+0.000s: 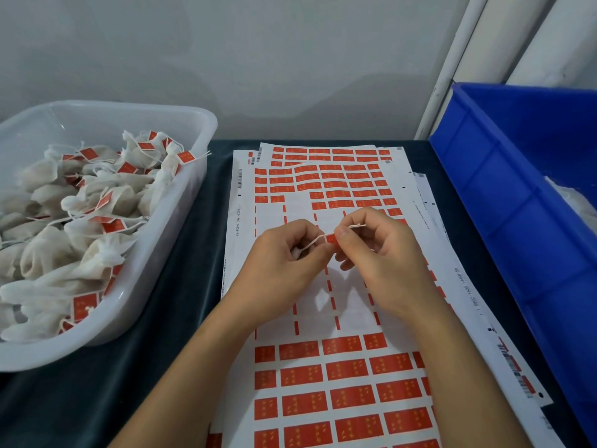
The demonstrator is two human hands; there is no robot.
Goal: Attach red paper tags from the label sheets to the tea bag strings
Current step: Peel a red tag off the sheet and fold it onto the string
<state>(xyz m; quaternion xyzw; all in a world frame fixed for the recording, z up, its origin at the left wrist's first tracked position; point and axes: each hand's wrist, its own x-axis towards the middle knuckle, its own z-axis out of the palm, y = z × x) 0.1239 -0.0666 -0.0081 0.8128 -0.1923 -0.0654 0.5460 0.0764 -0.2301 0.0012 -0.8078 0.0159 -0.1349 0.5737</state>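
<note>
Pinching a small red tag (pixel 331 238) between thumb and forefinger, the right hand (pixel 381 250) holds it just above the label sheets (pixel 323 318), its fingers curled round a thin white string (pixel 318 239) whose loose end pokes out past the knuckles. The left hand (pixel 284 253) meets it from the other side, fingers bent and closed on the same string, with what looks like a bit of white tea bag (pixel 295 252) tucked in the palm, mostly hidden. Both hands hover over the middle of the top sheet, where many tags are already gone and only red slivers remain; full rows of red tags show nearer and farther. The sheets lie stacked on the dark worktop (pixel 193 253). At left, a clear plastic tub (pixel 181 202) holds a heap of tagged tea bags. At right stands a blue crate (pixel 504 195).
</note>
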